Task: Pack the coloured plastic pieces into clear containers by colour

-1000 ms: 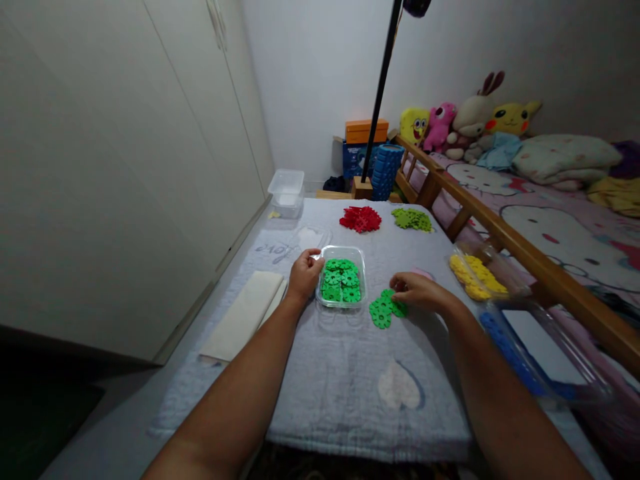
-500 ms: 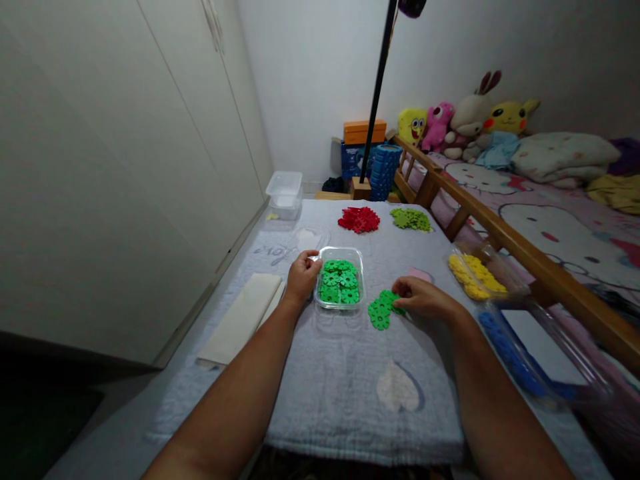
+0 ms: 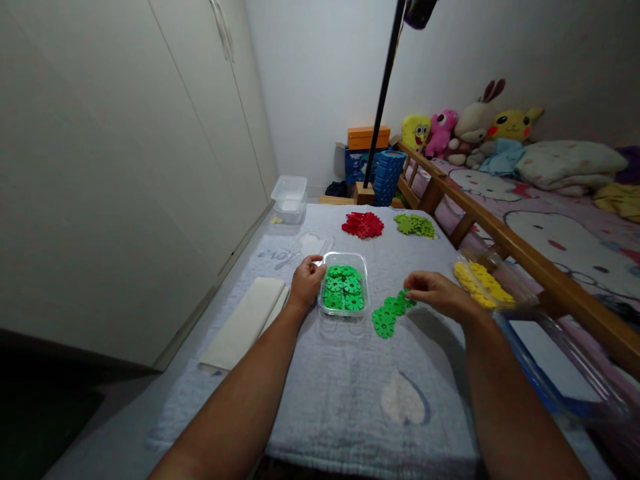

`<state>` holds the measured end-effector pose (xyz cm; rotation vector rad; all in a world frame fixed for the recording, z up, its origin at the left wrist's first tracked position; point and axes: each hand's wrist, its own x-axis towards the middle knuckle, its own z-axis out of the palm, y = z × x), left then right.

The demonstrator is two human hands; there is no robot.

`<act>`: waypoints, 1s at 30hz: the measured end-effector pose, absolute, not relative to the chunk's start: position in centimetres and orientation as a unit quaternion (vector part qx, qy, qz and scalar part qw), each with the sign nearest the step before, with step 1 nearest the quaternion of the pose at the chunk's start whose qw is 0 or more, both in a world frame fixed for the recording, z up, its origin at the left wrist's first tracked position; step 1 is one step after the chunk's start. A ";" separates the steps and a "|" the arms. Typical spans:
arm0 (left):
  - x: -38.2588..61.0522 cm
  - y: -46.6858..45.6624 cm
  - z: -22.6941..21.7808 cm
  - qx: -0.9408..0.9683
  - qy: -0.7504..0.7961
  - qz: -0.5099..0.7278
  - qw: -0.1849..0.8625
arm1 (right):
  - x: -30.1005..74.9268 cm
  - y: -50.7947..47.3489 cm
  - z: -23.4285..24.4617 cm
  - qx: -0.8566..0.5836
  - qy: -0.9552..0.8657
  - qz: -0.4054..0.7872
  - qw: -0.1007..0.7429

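My left hand (image 3: 307, 284) grips the left side of a clear plastic container (image 3: 344, 313). Inside it lie several green snowflake discs (image 3: 343, 287), round with notched edges. To the container's right, a few more green discs (image 3: 385, 321) lie overlapping on the cloth. My right hand (image 3: 434, 292) pinches a green snowflake disc (image 3: 411, 301) between thumb and fingers, lifted at the far end of that little pile. Whether it still touches the disc beside it, I cannot tell.
Red pieces (image 3: 363, 225) and lime-green pieces (image 3: 415, 225) form heaps at the back. Yellow pieces (image 3: 483, 283) fill a box at right, near a lidded blue one (image 3: 555, 367). Empty boxes (image 3: 290, 199) stand back left; a folded cream cloth (image 3: 245, 323) lies left. A wooden bed rail (image 3: 500, 230) borders the right.
My right hand has drawn a green disc slightly up and right, off the others in the pile. My left hand keeps its grip on the container. The view has shifted slightly.
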<state>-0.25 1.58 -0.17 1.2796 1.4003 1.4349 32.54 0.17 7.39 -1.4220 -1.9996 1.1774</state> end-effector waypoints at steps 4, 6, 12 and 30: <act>-0.2 1.4 0.0 0.499 0.548 0.557 0.374 | 27.6 1.7 8.5 -0.488 -0.726 0.388 0.289; -0.2 1.4 0.1 0.500 0.548 0.555 0.376 | 24.7 2.7 8.4 -0.482 -0.745 0.344 0.308; -0.1 1.3 0.2 0.495 0.545 0.556 0.385 | 20.1 5.1 6.8 -0.498 -0.805 0.210 0.245; -0.2 1.4 0.1 0.499 0.548 0.556 0.377 | 31.2 1.8 3.7 -0.543 -0.776 0.308 0.095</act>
